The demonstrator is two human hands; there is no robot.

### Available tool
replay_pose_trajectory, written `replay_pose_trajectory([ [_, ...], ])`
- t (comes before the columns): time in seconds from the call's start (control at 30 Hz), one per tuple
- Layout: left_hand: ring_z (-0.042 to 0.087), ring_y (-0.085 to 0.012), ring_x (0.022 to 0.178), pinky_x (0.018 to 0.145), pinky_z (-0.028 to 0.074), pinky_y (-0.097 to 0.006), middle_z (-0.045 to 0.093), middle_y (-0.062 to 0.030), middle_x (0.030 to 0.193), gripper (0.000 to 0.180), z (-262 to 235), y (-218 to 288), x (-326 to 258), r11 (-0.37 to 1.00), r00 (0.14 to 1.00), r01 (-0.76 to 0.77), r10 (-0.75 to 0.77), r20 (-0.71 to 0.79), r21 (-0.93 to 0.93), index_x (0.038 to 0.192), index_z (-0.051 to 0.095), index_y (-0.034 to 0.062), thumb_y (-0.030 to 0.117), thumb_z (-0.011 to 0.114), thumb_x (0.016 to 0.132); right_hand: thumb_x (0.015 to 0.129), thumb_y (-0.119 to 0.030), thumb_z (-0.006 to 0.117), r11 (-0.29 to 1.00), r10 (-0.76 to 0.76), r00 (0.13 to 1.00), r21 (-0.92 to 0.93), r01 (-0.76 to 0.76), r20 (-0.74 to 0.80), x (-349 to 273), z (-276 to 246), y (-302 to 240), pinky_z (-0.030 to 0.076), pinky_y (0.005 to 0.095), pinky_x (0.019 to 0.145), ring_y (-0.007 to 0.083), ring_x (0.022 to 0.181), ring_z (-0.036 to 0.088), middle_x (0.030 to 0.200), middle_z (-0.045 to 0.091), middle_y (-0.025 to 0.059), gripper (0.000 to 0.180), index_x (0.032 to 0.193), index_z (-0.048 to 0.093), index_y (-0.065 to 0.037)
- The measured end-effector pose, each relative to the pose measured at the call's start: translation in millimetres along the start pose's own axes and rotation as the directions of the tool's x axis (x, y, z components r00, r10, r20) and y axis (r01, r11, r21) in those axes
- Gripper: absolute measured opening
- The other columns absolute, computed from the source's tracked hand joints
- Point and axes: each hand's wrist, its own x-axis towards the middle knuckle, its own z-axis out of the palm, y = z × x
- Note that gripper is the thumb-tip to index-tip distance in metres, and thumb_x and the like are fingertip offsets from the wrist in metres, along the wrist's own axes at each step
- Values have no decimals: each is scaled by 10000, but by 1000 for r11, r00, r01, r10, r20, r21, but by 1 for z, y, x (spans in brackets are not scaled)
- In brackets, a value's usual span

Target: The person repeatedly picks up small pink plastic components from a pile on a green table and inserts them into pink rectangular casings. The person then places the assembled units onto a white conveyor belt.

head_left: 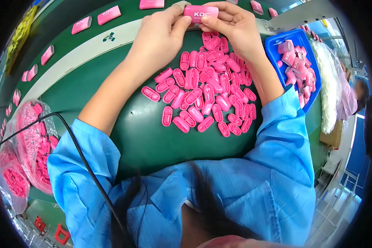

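At the far edge of the green table, a pink plastic casing [201, 11] with white print is held between both my hands. My left hand [163, 27] pinches its left end with thumb and fingers. Around the right end close the fingers of my right hand [235, 25], the thumb pressing on its front. Just below my hands spreads a loose pile of small pink oval plastic caps [208, 89]. Some of them lie with the hollow side up, others with the smooth side up. Whether a cap sits in the held casing is hidden.
A blue tray [273, 53] of pink casings stands to the right. Plastic bags [31, 120] of pink parts lie at the left, near a black cable [76, 144]. Beyond a pale rail [70, 56], spaced casings [109, 15] lie on a green belt [62, 33].
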Motion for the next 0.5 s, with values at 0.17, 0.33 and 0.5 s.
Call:
replay_pose_trajectory([
  [0.17,687,-480,981,827,565,-452,687,-342,1016,381,9,-1,-7,993,997,-9,18,-74,120,1329,543,-55,68,578,969,960,6,680,973,-158,981,-186,136,-111,-11,28,-6,575,256,813,138,931,706,1099,738,108,265,1215,632,61],
  [0.33,727,-386,949,830,578,-413,724,-249,1066,325,-1,-26,9,889,960,-124,219,-172,440,1259,601,-39,75,636,956,937,-39,715,926,-128,987,-369,83,-97,32,10,1,573,271,780,135,915,708,1042,753,110,266,1174,665,72],
  [0.5,672,-219,748,704,552,-341,702,-124,910,246,-40,16,-26,902,989,-143,114,95,408,1103,727,37,142,760,884,921,-141,737,695,-232,961,-717,53,-154,75,-20,22,576,338,803,207,893,726,1045,753,178,314,1160,690,57],
])
